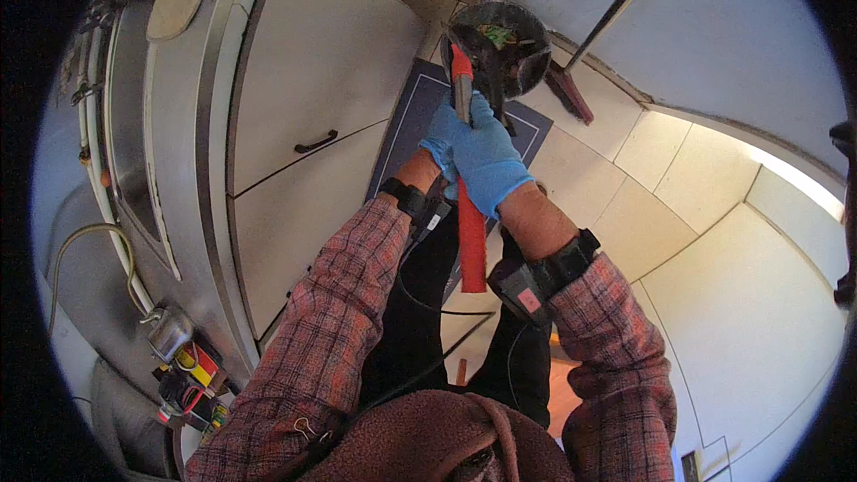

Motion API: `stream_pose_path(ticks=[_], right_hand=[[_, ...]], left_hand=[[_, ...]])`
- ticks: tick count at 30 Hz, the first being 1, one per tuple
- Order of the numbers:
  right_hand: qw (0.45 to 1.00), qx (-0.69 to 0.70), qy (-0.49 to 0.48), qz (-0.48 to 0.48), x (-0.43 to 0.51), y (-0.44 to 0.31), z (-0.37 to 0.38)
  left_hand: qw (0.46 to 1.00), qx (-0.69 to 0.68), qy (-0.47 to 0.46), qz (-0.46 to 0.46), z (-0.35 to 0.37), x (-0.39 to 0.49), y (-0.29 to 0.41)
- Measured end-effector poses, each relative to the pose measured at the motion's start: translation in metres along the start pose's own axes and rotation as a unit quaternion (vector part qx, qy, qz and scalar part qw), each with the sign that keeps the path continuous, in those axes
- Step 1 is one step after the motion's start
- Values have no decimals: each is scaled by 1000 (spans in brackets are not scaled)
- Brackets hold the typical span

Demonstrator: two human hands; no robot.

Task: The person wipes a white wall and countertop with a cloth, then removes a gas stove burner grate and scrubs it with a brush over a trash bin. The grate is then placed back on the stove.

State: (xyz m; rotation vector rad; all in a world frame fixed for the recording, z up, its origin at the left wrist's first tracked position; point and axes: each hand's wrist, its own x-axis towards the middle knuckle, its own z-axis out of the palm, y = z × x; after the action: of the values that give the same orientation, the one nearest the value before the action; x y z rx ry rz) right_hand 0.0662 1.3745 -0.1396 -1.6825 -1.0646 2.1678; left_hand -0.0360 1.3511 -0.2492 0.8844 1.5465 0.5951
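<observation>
Both my hands wear blue gloves and close together around a long red-and-grey rod-shaped item. Its wide red end points back toward my body, and its narrower red tip overlaps the bin's near edge in the picture; what exactly it is, I cannot tell. My right hand lies over the item's middle. Partly hidden behind it, my left hand grips from the left side. Just beyond stands a round black bin with green and pale scraps inside. A dark strip-like part lies between the bin and my right hand.
A dark blue mat with a white border lies on the tiled floor. Right of the bin, a broom leans by the wall. White cabinet doors and a steel counter run along my left. A cable hangs near my legs.
</observation>
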Motion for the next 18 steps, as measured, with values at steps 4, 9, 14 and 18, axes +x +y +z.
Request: stream_pose_path(ticks=[4, 9, 14, 18], right_hand=[[974, 219, 14, 63, -7, -12, 5], [995, 86, 1, 58, -18, -5, 4], [999, 20, -8, -36, -14, 0, -2], [1000, 1, -22, -9, -19, -1, -3]], left_hand=[[999, -17, 16, 32, 6, 2, 0], [993, -113, -12, 28, -1, 12, -11], [994, -110, -9, 24, 2, 7, -14], [956, -292, -16, -20, 3, 9, -8]])
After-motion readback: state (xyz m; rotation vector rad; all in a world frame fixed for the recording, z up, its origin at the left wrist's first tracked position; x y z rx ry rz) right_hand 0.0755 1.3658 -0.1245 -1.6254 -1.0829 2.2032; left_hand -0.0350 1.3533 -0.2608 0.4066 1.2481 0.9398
